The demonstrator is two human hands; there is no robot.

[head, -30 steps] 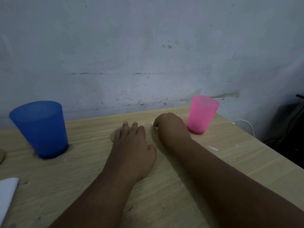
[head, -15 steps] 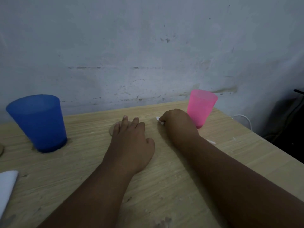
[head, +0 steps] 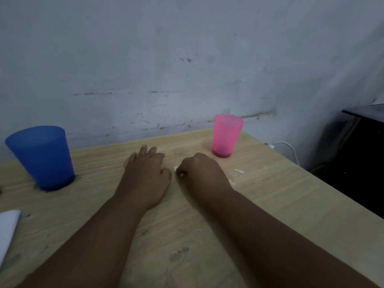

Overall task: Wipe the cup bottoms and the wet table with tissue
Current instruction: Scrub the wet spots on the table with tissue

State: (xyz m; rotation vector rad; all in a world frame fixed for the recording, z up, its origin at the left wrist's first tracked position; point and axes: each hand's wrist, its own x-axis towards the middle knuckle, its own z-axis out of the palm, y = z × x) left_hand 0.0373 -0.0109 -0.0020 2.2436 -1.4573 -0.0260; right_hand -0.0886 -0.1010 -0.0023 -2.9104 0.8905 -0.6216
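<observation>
Your left hand [head: 145,175] lies flat on the wooden surface [head: 270,204], palm down, fingers [head: 143,149] extended and close together toward 12 o'clock, holding nothing. Just beside it at 3 o'clock, your right hand [head: 204,173] is curled into a loose fist, its fingers pinching a small wad of white tissue [head: 176,169] that peeks out on the thumb side and touches the wood. The pink cup [head: 227,135] stands upright at 1 o'clock from that fist, near the far edge. The blue cup [head: 44,157] stands upright well apart at 9 o'clock. A white scrap [head: 239,171] lies at 3 o'clock from your right hand, and a white sheet [head: 7,229] sits at the left edge.
</observation>
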